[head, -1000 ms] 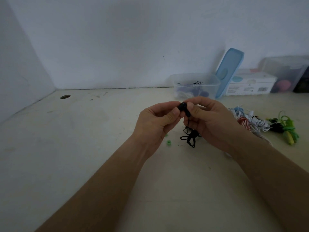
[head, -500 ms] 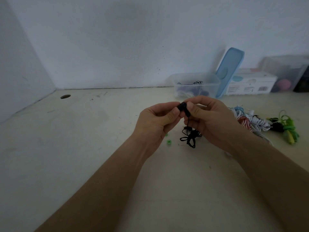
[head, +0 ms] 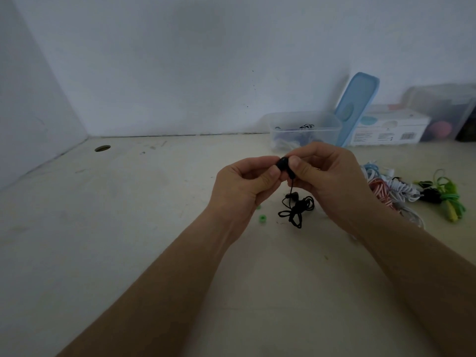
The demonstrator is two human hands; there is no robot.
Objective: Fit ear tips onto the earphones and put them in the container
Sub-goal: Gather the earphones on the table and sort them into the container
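Observation:
Above the table's middle, my left hand and my right hand meet, both pinching one black earbud between thumbs and fingers. Its black cable hangs down to a small bundle on the table, where the second black earbud lies. Whether a tip sits on the pinched bud is hidden by my fingertips. Two green ear tips lie just left of the cable. The clear plastic container stands behind my hands by the wall, with several earphones inside.
A blue lid leans on the container's right side. A white box and another clear box stand further right. Coiled white, red, blue and green earphones lie right of my right hand. A round hole marks the table's far left.
Both hands stay pinched on the black earbud with only slight finger shifts. The hanging cable bundle has barely moved.

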